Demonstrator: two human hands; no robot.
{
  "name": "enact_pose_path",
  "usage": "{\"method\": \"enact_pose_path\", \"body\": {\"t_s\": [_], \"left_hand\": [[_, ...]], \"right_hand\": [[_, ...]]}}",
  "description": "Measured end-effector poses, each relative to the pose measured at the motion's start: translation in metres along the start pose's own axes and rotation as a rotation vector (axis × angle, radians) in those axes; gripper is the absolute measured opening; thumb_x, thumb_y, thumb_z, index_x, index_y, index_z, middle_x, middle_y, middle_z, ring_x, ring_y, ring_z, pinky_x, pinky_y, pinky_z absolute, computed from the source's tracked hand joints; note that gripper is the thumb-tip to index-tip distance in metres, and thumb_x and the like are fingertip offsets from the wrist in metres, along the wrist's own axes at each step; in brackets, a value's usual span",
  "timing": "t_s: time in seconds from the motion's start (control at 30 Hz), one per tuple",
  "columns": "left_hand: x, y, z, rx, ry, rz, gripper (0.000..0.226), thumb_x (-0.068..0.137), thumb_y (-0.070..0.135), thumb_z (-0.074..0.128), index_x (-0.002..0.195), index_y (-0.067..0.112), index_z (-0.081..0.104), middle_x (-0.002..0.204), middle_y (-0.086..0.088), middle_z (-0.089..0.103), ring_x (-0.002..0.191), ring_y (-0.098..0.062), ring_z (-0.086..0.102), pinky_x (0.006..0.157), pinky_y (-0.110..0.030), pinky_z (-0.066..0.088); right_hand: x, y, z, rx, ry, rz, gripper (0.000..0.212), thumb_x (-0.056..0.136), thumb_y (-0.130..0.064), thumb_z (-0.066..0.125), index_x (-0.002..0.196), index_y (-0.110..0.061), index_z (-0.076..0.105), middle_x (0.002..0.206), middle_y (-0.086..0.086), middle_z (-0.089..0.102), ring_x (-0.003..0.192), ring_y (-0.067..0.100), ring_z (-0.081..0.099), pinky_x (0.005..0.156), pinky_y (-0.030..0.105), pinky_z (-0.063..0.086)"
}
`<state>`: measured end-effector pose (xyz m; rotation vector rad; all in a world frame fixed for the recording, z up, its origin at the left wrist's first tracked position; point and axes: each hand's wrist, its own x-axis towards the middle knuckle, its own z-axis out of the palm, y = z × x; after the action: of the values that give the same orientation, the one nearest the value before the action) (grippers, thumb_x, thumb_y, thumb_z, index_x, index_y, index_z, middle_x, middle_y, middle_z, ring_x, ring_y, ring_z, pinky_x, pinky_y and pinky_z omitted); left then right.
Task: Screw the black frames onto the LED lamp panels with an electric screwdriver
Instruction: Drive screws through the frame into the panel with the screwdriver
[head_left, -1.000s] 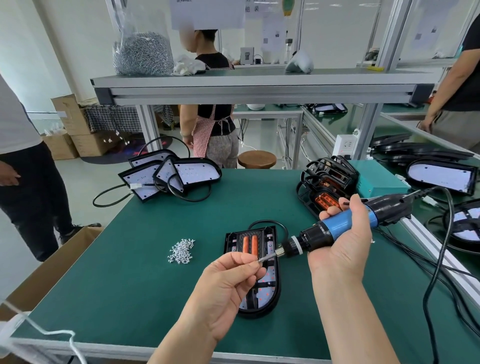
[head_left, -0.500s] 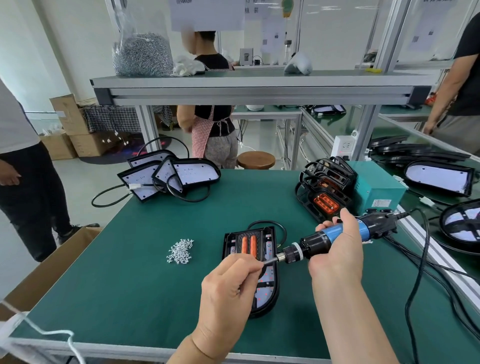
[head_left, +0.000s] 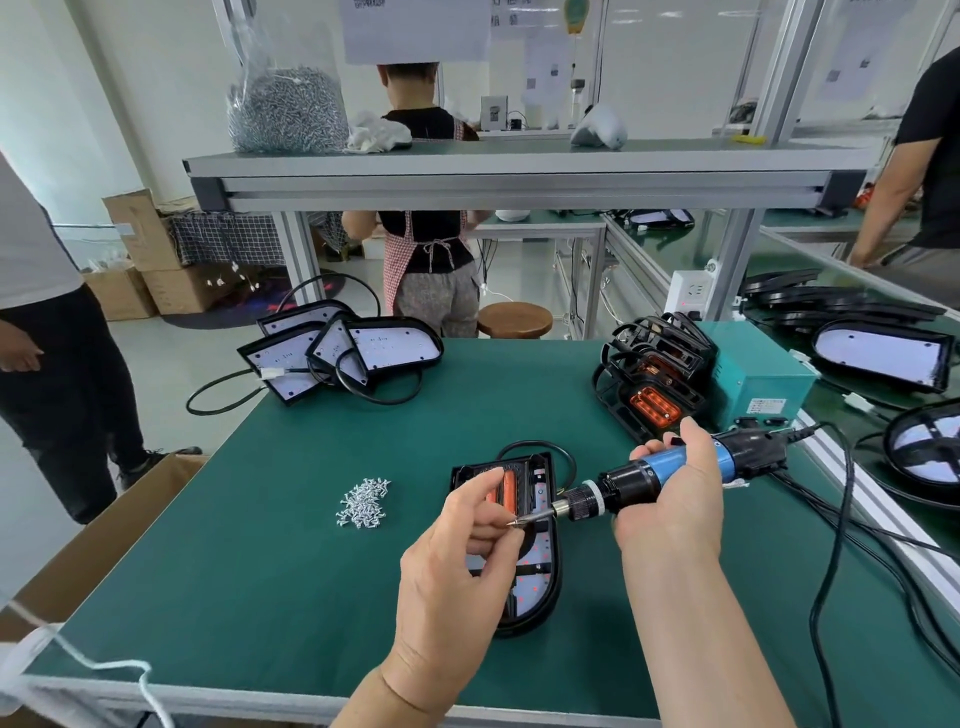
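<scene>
black lamp panel (head_left: 537, 582) beneath left grip (head_left: 452, 566) | left grip pinches screw (head_left: 511, 524) | right grip (head_left: 670, 509) clamps screwdriver (head_left: 631, 480)

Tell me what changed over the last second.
The right-hand grip lowered the rear of the electric screwdriver, bringing it nearer level. The left-hand grip kept pinching at the bit tip. Behind, the person in the apron turned away. Lamp panel, screw pile and table stayed put.
</scene>
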<state>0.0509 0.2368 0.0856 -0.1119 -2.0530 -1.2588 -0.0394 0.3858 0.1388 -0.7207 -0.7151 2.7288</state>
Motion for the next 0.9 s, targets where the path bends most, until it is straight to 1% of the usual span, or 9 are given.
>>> {"method": "enact_pose_path", "body": {"t_s": [0.07, 0.17, 0.3, 0.4, 0.47, 0.53, 0.67, 0.8, 0.9], "left_hand": [[-0.001, -0.002, 0.0, -0.027, -0.007, -0.007, 0.068, 0.078, -0.004, 0.081, 0.12, 0.044, 0.057, 0.095, 0.018, 0.07, 0.08, -0.005, 0.071, 0.076, -0.015, 0.056], [0.0, -0.007, -0.007, -0.051, -0.002, -0.053, 0.051, 0.078, 0.025, 0.08, 0.125, 0.031, 0.061, 0.096, 0.015, 0.071, 0.085, -0.007, 0.072, 0.076, -0.014, 0.055], [0.022, -0.036, -0.019, 0.159, -0.01, -0.449, 0.033, 0.09, 0.037, 0.07, 0.118, 0.022, 0.061, 0.106, 0.006, 0.07, 0.09, -0.002, 0.064, 0.082, -0.024, 0.051], [0.038, -0.057, -0.018, 0.31, -0.251, -0.735, 0.054, 0.086, 0.053, 0.071, 0.122, 0.015, 0.058, 0.109, 0.0, 0.066, 0.102, -0.018, 0.061, 0.092, -0.034, 0.049], [0.046, -0.061, -0.011, 0.368, -0.346, -0.754, 0.066, 0.079, 0.061, 0.073, 0.119, 0.012, 0.056, 0.109, 0.001, 0.063, 0.103, -0.02, 0.06, 0.086, -0.033, 0.048], [0.054, -0.061, -0.003, 0.431, -0.427, -0.75, 0.067, 0.073, 0.065, 0.076, 0.105, 0.01, 0.054, 0.098, 0.003, 0.062, 0.09, -0.018, 0.06, 0.073, -0.033, 0.047], [0.064, -0.062, 0.008, 0.201, -0.539, -0.843, 0.055, 0.071, 0.056, 0.084, 0.092, 0.01, 0.061, 0.086, 0.001, 0.066, 0.071, -0.015, 0.056, 0.057, -0.028, 0.04], [0.059, -0.068, 0.014, -0.082, -0.57, -0.894, 0.04, 0.071, 0.039, 0.09, 0.098, 0.014, 0.076, 0.093, 0.003, 0.08, 0.083, -0.009, 0.075, 0.07, -0.017, 0.053], [0.054, -0.07, 0.016, -0.119, -0.502, -0.907, 0.053, 0.064, 0.05, 0.086, 0.099, 0.011, 0.077, 0.092, -0.002, 0.08, 0.092, -0.02, 0.076, 0.088, -0.035, 0.059]], "right_hand": [[0.002, 0.0, -0.001, 0.002, 0.004, 0.011, 0.02, 0.09, -0.027, 0.074, 0.085, -0.019, 0.057, 0.055, -0.009, 0.059, 0.049, 0.009, 0.058, 0.057, 0.021, 0.052], [0.004, 0.0, -0.001, 0.0, 0.013, 0.016, 0.02, 0.09, -0.027, 0.074, 0.086, -0.019, 0.058, 0.055, -0.009, 0.059, 0.049, 0.009, 0.058, 0.052, 0.02, 0.052], [0.007, -0.001, 0.001, 0.001, 0.014, -0.017, 0.02, 0.086, -0.027, 0.077, 0.087, -0.02, 0.059, 0.059, -0.009, 0.061, 0.052, 0.009, 0.06, 0.056, 0.021, 0.053], [0.008, 0.001, 0.002, -0.036, -0.016, -0.075, 0.019, 0.086, -0.03, 0.077, 0.087, -0.022, 0.06, 0.061, -0.009, 0.061, 0.054, 0.009, 0.06, 0.059, 0.021, 0.052], [0.007, 0.004, 0.004, -0.056, -0.039, -0.108, 0.018, 0.085, -0.03, 0.077, 0.089, -0.023, 0.06, 0.061, -0.009, 0.06, 0.054, 0.009, 0.058, 0.059, 0.02, 0.052], [0.007, 0.006, 0.006, -0.068, -0.064, -0.128, 0.019, 0.085, -0.028, 0.077, 0.094, -0.023, 0.061, 0.061, -0.009, 0.059, 0.054, 0.009, 0.057, 0.058, 0.02, 0.052], [0.007, 0.009, 0.009, -0.075, -0.122, -0.149, 0.023, 0.088, -0.025, 0.075, 0.102, -0.018, 0.058, 0.059, -0.009, 0.056, 0.052, 0.007, 0.055, 0.055, 0.02, 0.051], [0.006, 0.012, 0.012, -0.127, -0.185, -0.213, 0.017, 0.091, -0.021, 0.072, 0.099, -0.018, 0.058, 0.057, -0.01, 0.056, 0.051, 0.006, 0.054, 0.054, 0.019, 0.051], [0.004, 0.015, 0.014, -0.169, -0.234, -0.238, 0.015, 0.091, -0.02, 0.071, 0.1, -0.02, 0.059, 0.058, -0.009, 0.056, 0.052, 0.008, 0.054, 0.055, 0.02, 0.051]]}}
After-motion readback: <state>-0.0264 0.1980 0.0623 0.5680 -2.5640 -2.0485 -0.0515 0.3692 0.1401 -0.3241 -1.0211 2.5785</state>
